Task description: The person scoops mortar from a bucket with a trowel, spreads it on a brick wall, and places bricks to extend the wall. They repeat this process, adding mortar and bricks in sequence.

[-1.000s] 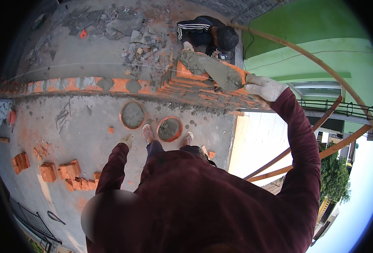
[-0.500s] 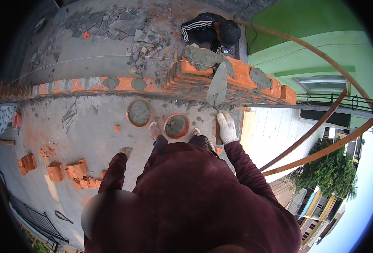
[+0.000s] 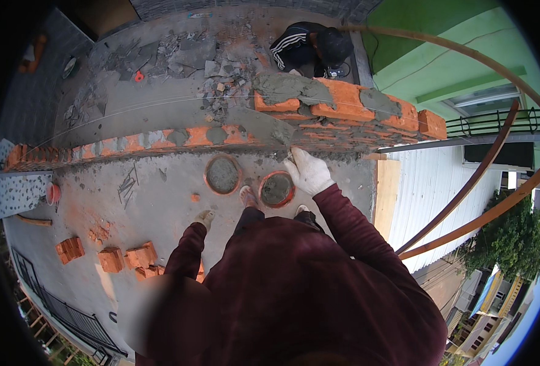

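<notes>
My right hand (image 3: 309, 174), in a white glove, is closed on a trowel (image 3: 277, 130). The trowel's mortar-grey blade is at the near side of the brick wall (image 3: 343, 100), by the end of its taller part, and blends with the grey behind it. Wet mortar (image 3: 288, 88) lies over the top bricks there. My left hand (image 3: 205, 219), also gloved, hangs low beside my left leg, its fingers too small to read. On the floor by my feet stand two round orange-rimmed tubs of grey mortar, one on the left (image 3: 223, 174) and one on the right (image 3: 276, 189).
A thin string line (image 3: 160, 104) runs along the wall. Beyond the wall a person (image 3: 312, 49) crouches near broken tile rubble (image 3: 190, 55). Several orange brick stacks (image 3: 111, 259) stand at the left. Curved wooden poles (image 3: 465, 183) cross at the right, over a white corrugated surface (image 3: 422, 189).
My right hand has swung the trowel leftward and down from the wall's top to its near side. The whole view has shifted, and my left arm still hangs low.
</notes>
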`<state>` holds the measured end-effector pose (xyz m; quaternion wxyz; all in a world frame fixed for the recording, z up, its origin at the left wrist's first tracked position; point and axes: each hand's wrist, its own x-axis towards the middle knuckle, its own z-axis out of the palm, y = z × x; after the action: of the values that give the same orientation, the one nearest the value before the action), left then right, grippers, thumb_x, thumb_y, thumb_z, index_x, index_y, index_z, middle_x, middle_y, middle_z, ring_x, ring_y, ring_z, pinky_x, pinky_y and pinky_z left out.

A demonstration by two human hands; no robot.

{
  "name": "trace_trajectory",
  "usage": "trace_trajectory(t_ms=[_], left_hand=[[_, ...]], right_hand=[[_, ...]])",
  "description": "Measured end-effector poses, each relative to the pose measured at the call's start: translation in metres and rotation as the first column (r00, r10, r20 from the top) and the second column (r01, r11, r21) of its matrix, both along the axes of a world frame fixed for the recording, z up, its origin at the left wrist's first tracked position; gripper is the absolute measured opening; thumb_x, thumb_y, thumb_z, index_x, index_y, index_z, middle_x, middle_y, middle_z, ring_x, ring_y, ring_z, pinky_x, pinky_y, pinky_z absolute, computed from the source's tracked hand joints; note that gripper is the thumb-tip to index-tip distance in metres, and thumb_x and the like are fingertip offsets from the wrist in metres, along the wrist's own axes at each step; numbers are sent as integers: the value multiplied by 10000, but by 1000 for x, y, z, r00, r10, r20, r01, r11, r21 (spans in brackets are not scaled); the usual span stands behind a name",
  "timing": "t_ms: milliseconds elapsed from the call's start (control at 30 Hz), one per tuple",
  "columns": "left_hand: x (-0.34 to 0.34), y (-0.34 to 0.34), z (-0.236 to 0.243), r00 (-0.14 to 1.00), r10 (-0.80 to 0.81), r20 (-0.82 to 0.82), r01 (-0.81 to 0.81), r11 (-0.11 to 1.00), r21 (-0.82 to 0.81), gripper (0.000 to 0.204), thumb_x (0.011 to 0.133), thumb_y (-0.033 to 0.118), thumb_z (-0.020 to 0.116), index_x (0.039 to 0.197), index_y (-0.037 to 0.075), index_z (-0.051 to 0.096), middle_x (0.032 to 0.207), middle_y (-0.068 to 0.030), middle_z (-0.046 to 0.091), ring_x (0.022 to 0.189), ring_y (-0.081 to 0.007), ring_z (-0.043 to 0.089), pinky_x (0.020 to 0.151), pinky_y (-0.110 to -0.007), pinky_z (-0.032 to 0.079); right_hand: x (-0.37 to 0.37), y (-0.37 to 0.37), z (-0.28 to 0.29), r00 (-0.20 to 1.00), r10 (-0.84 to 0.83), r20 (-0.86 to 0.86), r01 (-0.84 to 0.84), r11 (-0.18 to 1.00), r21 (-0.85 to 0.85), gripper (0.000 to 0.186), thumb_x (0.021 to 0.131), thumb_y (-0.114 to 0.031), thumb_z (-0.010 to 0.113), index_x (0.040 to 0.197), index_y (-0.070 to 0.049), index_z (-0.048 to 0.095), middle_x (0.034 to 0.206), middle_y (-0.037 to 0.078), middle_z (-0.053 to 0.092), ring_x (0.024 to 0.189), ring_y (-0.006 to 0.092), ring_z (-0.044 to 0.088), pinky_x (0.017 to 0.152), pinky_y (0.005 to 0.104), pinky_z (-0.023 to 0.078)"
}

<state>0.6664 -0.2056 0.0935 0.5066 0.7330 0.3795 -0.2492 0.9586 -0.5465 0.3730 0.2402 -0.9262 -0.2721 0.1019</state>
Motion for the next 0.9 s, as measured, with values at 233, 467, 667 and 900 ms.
trace_trajectory(t_ms=[233, 467, 667, 900], left_hand=[[1, -63, 14, 996, -90, -10, 90, 995, 36, 557, 963, 441, 695, 1314, 10, 652, 1278, -164, 711, 1195, -268, 663, 1049, -376, 484], [-18, -146, 48, 995, 94, 32, -95, 995, 30, 607, 976, 458, 686, 1379, 10, 615, 1298, -153, 698, 1229, -254, 639, 1079, -364, 461], [-78, -285, 34, 982, 61, -179, -91, 982, -166, 735, 970, 500, 677, 1471, -13, 519, 1427, -191, 606, 1347, -287, 554, 1149, -371, 403], [-79, -361, 30, 839, -250, -484, 228, 968, -104, 1093, 784, 669, 746, 1635, 178, 266, 1652, -242, 252, 1536, -431, 235, 1223, -491, 310]], right_hand=[[31, -34, 0, 998, -67, 1, 67, 998, -4, 322, 1030, -357, 537, 1119, -48, 555, 957, 209, 695, 879, 417, 694, 748, 505, 551], [45, -144, -11, 999, -34, 7, 34, 999, 4, 347, 1013, -373, 556, 1131, -47, 568, 997, 205, 699, 895, 412, 696, 759, 506, 552], [26, -223, -86, 971, 124, -205, -183, 936, -299, 351, 954, -336, 638, 1146, -47, 582, 995, 225, 696, 917, 428, 690, 764, 522, 546], [-1, -208, -311, 896, 321, -306, -443, 683, -580, 219, 984, -184, 507, 1129, -51, 603, 1066, 215, 700, 921, 396, 724, 727, 526, 570]])
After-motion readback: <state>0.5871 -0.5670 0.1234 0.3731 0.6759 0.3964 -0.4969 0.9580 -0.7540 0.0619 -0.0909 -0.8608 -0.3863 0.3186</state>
